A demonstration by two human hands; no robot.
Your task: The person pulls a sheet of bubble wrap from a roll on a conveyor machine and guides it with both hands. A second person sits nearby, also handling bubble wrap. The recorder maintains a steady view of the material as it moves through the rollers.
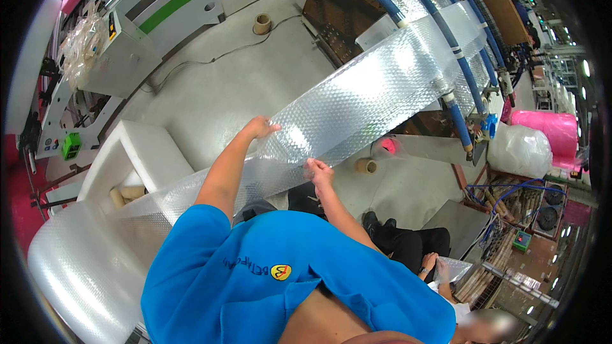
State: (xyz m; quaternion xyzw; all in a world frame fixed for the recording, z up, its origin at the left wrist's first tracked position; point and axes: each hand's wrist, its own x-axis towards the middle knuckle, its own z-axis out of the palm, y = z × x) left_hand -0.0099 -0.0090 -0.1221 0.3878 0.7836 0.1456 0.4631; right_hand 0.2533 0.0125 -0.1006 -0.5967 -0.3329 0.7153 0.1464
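A long strip of clear bubble wrap [363,83] stretches from the rollers at the upper right toward my body. My left hand [262,127] pinches its far-left edge, and my right hand [319,174] pinches the nearer edge at the right. Between them the film sags a little and shines. Below my hands, more film passes in front of my waist and runs left to a large bubble wrap roll [83,261] at the lower left. Whether the two lengths are one piece I cannot tell.
Blue rollers [440,32] on a machine frame stand at the upper right. A grey machine [121,57] is at the upper left. Cardboard cores [262,23] and a cable [191,62] lie on the floor. Close on my right is another person [414,242]; pink rolls [548,134] stand beyond.
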